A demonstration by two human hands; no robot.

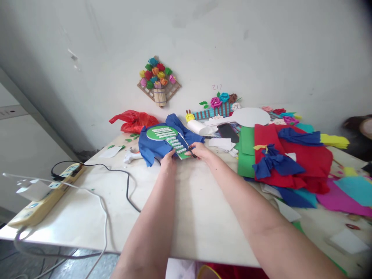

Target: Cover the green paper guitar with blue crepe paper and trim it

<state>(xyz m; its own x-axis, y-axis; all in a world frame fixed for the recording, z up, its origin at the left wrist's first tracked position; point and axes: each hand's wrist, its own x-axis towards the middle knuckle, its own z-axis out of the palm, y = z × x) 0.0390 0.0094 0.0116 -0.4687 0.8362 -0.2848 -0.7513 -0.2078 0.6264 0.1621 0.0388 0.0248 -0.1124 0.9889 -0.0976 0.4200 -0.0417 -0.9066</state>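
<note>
My right hand (200,150) is closed around black-handled scissors (192,152), whose blades point up and to the left over blue crepe paper. A green card (182,156) with rows of white strips lies just left of the scissors. My left hand (168,158) grips the lower left edge of this card, its fingertips partly hidden. Behind the card, a green oval piece (149,133) carries more white strips. Spread beneath both green pieces is the blue crepe paper (147,152).
A white glue gun (132,156) lies left of the blue paper, with a black cable (128,186) trailing from there. Further left stands a power strip (31,211). Red crepe paper (314,159) and green sheets (246,151) pile up on the right. A red plastic bag (133,121) sits behind.
</note>
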